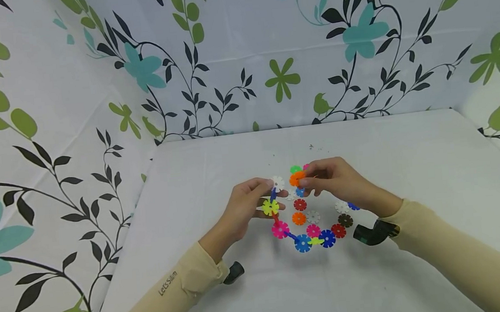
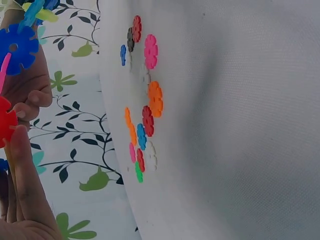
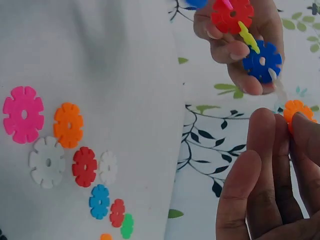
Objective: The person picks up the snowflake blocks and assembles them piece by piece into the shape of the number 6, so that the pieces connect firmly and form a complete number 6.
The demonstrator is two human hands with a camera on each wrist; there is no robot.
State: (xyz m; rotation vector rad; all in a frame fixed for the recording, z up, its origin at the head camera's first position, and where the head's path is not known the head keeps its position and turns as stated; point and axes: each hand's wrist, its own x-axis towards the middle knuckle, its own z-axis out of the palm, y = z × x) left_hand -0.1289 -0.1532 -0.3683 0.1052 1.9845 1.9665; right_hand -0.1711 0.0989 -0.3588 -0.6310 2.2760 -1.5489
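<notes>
My left hand (image 1: 247, 203) holds a chain of interlocking plastic flower discs near its upper end. The chain curves down through a white disc (image 1: 277, 183), a yellow disc (image 1: 270, 207) and a pink disc (image 1: 280, 229) to a light blue disc (image 1: 303, 243) and a dark blue disc (image 1: 327, 238). In the left wrist view a fingertip is right at a red disc (image 2: 7, 122) of the chain. My right hand (image 1: 344, 183) pinches an orange disc (image 3: 299, 114) between thumb and fingers, close beside the chain's white end piece.
Loose discs lie on the white table (image 1: 181, 181) below and between my hands, among them a red disc (image 3: 85, 166), a pink disc (image 3: 23, 115) and a green disc (image 2: 139, 171). A patterned cloth (image 1: 233, 54) hangs behind the table.
</notes>
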